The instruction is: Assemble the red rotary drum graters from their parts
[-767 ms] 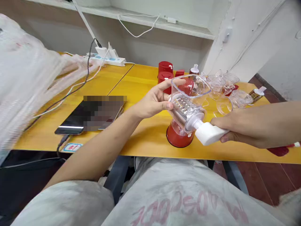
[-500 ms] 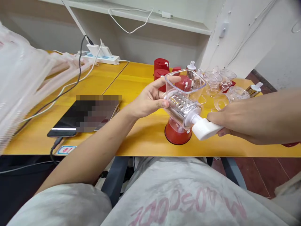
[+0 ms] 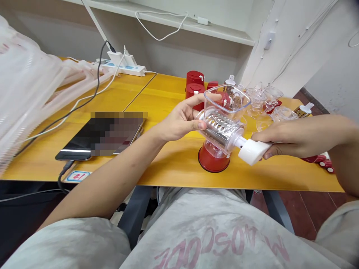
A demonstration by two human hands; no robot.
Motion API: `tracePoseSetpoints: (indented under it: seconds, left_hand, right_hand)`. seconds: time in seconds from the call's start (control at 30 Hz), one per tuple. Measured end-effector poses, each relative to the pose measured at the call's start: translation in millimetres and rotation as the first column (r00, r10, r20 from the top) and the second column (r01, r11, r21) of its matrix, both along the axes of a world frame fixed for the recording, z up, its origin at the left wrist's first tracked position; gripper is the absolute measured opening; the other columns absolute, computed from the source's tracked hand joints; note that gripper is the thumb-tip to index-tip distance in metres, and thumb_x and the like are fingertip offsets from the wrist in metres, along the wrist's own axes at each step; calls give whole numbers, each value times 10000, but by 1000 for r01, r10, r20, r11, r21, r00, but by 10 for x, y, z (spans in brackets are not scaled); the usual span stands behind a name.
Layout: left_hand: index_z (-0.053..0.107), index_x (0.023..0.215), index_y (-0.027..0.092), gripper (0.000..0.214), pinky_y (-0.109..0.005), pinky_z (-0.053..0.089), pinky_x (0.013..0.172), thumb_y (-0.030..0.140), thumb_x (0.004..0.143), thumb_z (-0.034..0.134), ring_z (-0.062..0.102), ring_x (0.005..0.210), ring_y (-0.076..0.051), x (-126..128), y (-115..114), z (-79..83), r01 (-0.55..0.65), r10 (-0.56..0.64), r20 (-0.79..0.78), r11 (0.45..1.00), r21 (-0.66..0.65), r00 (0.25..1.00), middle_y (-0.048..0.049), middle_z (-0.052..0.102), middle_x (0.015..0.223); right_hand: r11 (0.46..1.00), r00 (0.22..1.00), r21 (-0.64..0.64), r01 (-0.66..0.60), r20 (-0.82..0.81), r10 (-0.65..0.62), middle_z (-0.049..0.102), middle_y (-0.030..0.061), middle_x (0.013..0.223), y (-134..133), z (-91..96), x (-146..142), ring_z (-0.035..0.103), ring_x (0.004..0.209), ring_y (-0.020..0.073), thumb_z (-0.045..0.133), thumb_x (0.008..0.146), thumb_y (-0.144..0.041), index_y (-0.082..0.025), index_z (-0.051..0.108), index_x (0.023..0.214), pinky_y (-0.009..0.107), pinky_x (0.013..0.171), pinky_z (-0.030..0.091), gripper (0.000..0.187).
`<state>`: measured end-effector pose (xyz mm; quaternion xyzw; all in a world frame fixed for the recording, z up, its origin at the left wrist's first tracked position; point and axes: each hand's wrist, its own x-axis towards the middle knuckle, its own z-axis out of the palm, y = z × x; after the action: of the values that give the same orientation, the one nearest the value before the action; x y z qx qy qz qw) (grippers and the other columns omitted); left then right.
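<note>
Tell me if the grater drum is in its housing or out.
In: the metal drum lies inside the clear housing, its white handle held by the right hand.

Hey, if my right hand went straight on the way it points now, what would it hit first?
Probably the clear grater body, which the white handle in your right hand runs into. Your left hand grips its far side, though depth is unclear.
</note>
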<state>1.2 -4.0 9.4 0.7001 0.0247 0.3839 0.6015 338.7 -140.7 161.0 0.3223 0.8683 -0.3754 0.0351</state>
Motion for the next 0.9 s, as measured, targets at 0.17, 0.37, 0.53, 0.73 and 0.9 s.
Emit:
tracePoseSetpoints:
  seconds: [0.17, 0.37, 0.53, 0.73, 0.9]
  left_hand:
    - [846, 1587, 311, 919, -400, 812, 727, 520, 790, 1252, 920, 757, -282, 43, -110, -77, -82, 87, 56, 993, -87, 995, 1, 874, 860]
    - [765, 1637, 349, 915, -393, 824, 724, 603, 868, 1190, 939, 772, -275, 153, -250, -223, -206, 209, 118, 978, -36, 971, 15, 916, 938]
    - [757, 1569, 349, 835, -357, 811, 708, 688, 907, 1138, 922, 766, -240, 293, -335, -213, -314, 310, 188, 949, -14, 932, 24, 913, 957]
    - [759, 1505, 320, 697, -251, 720, 608, 681, 1001, 1078, 818, 647, -156, 385, -571, -178, -484, 446, 288, 872, 73, 847, 28, 845, 926]
    - [782, 1447, 338, 585, -191, 615, 512, 585, 1017, 1093, 809, 650, -121, 447, -743, -215, -646, 498, 490, 740, 190, 715, -5, 839, 1110]
  right_hand:
    - [978, 950, -183, -99, -309, 38, 904, 97, 1198, 56, -485, 231, 869, 1072, 188, 725, 1315, -350, -182, 844, 1364, 249, 939, 645, 211]
    - [807, 724, -514, -290, -669, -166, 899, 128, 1156, 86, -1317, 319, 873, 955, 182, 743, 1322, -410, -164, 848, 1492, 269, 899, 672, 317]
    - [665, 550, -554, -500, -797, -251, 879, 123, 1109, 118, -1721, 168, 814, 826, 186, 671, 1341, -442, -198, 838, 1519, 385, 954, 725, 345]
    - [547, 463, -593, -590, -804, -373, 829, 58, 1081, 170, -1875, 61, 730, 745, 148, 801, 1281, -454, -190, 836, 1351, 413, 1043, 739, 275]
    - [521, 433, -587, -619, -809, -398, 772, -4, 995, 187, -1934, 45, 663, 656, 118, 826, 1265, -486, -194, 799, 1224, 472, 1187, 748, 296]
